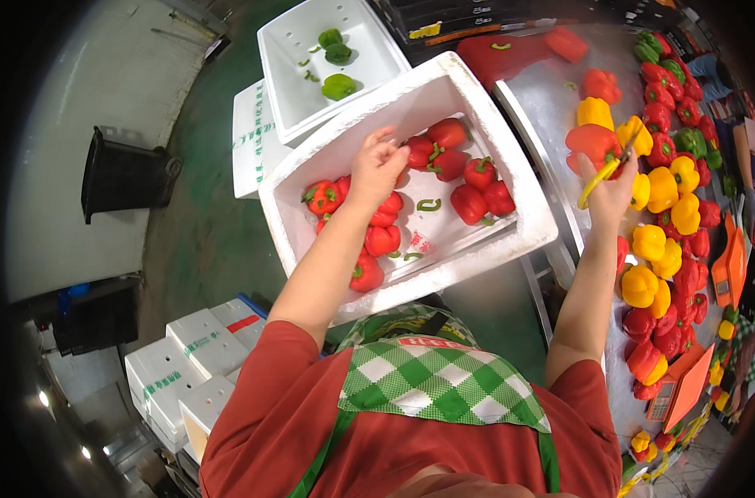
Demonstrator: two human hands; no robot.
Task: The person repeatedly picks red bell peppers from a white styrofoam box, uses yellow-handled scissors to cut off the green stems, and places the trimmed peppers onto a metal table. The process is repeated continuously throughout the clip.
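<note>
My left hand (377,168) is over a white foam box (522,236), its fingers loosely bent and apart, with nothing visible in them. Red bell peppers (450,133) lie just past its fingertips, and more red peppers (383,241) are partly hidden under the forearm. Cut green stem bits (428,205) are scattered on the box floor. Out to the right, above the metal table, my right hand (616,192) grips yellow-handled scissors (598,183). Their blades point away from me, beside a large red pepper (589,143); whether the hand touches that pepper I cannot tell.
Red, yellow and green peppers (664,191) cover much of the metal table (552,124). Orange scales (684,383) stand among them. Behind the foam box, another white box (298,58) holds green peppers (339,86). Stacked white boxes (199,349) and a black bin (127,176) are at left.
</note>
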